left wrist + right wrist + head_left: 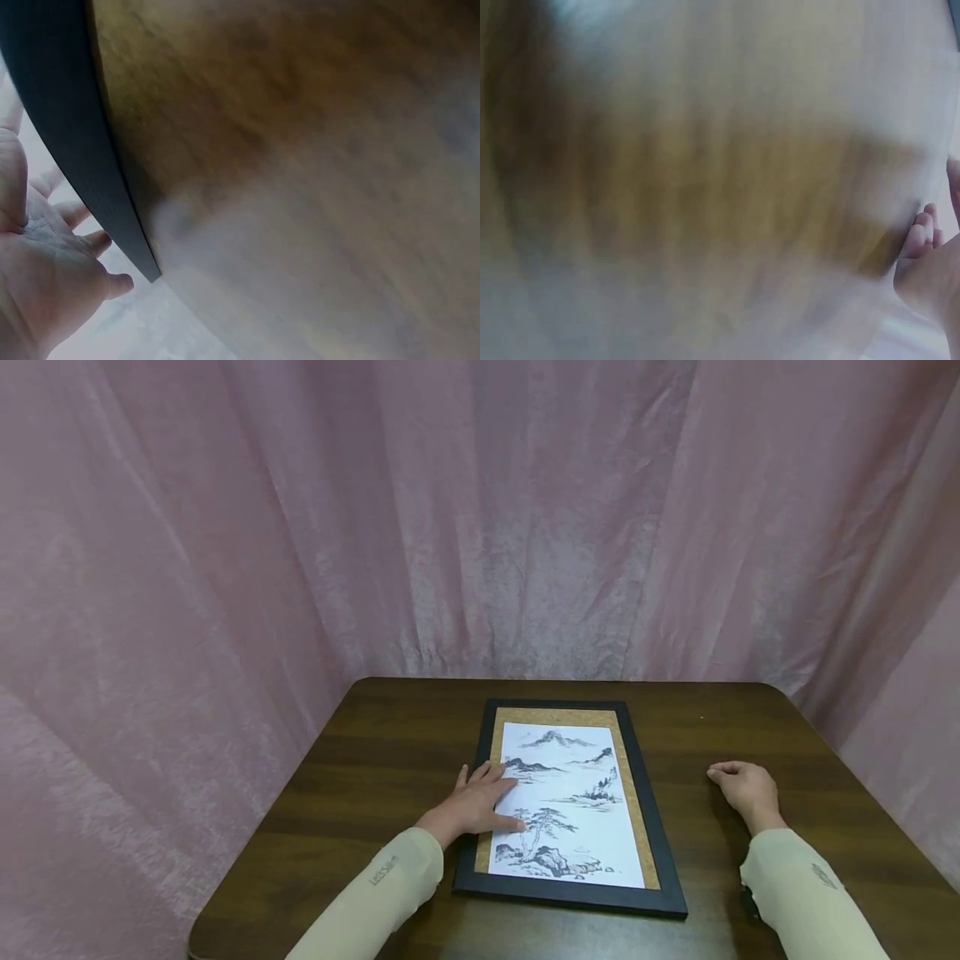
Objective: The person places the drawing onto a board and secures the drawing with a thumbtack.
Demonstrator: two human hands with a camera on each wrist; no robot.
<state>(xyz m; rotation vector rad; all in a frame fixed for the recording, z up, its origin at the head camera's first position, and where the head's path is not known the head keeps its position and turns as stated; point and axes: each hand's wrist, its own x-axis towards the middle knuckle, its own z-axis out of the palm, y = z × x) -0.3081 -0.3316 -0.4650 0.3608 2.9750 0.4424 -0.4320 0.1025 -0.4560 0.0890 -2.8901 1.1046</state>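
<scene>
A black picture frame (572, 902) lies flat on the table, with a tan speckled backing (557, 717) inside its border. On the backing lies a white sheet (588, 852) printed with ink-style mountains, trees and rocks. My left hand (476, 802) is at the frame's left side, fingers spread across the border and over the sheet's left edge. In the left wrist view the frame's black edge (82, 135) runs beside the left hand (49, 262). My right hand (744, 789) is over the table, right of the frame and apart from it, fingers loosely bent, nothing visible in them.
The brown wood-grain table (375, 760) has rounded far corners. Pink curtains (525, 527) hang behind it and along both sides. In the right wrist view the tabletop (705, 187) is blurred, with the right hand (926, 262) at the right edge.
</scene>
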